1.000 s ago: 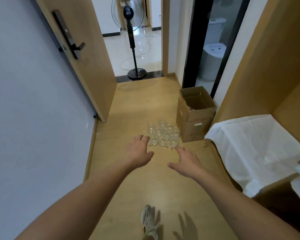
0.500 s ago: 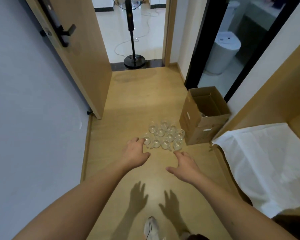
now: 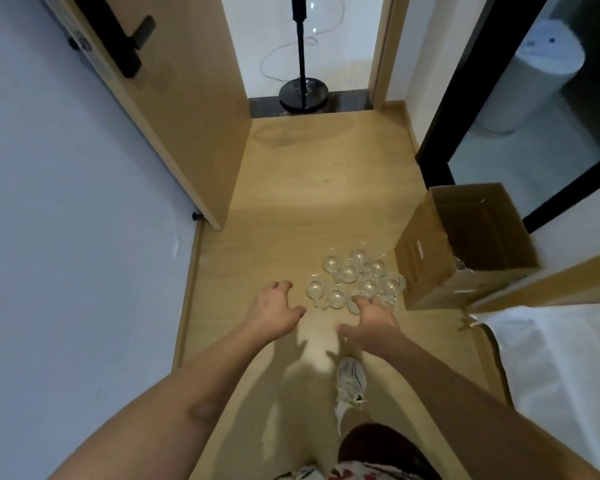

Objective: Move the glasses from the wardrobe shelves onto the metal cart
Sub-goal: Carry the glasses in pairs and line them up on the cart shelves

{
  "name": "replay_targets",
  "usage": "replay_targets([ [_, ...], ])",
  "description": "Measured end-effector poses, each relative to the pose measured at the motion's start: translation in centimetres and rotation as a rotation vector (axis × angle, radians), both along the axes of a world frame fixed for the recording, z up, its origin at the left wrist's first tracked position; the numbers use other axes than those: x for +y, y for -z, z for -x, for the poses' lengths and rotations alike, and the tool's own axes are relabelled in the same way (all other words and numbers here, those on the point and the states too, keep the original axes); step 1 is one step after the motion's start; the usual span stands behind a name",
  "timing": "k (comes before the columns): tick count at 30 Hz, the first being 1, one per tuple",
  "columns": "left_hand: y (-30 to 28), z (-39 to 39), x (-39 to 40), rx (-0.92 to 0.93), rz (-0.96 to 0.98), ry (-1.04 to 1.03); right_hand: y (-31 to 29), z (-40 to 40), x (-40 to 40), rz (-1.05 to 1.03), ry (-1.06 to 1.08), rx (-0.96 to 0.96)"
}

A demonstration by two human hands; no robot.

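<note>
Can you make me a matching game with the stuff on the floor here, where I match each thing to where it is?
Things:
1. glass cups
2. cardboard box
3. fan base
4. shoe

Places:
A. in the doorway at the far end
B. clustered on the wooden floor, just past the hands
C. under the right forearm, nearest the camera
D. open, standing right of the cups

Pairs: 1-B, 2-D, 3-A, 4-C

Both the left hand and the right hand reach toward the cups with spread fingers, holding nothing.
</note>
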State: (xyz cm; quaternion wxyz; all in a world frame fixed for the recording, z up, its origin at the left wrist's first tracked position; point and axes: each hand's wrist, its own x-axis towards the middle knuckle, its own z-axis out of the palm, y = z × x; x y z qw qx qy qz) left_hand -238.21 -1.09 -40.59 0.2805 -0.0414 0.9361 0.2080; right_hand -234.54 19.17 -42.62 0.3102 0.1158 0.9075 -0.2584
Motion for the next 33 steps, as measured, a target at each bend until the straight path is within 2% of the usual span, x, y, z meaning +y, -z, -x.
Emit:
replay_targets([
  [3,1.9,3.9,1.1,-0.086,0.015,-0.031,2.1,4.4,1.4,0.037,-0.016,-0.053],
  [8,6.4,8.9,2.7,-0.197,-0.072,-0.227,5.1,9.3,3.1,0.081,-0.025,-0.155],
  [16,15.8,11.3,3.8,-0.295,-0.105,-0.222,14.1,13.4,2.3,0.189,0.273,-0.287],
  [24,35.0,15.8,1.5,-0.429,-0.113,-0.277,34.2,15.2,-1.0,0.270,0.618,-0.359],
  [26,38.4,16.2,1.1,-0.442,-0.136,-0.329,37.7,15.3,-1.5,0.318,0.710,-0.378],
  [33,55.7,17.2,2.1,-0.463,-0.239,-0.457,56.7,16.4,-3.8,0.470,1.081,-0.416],
])
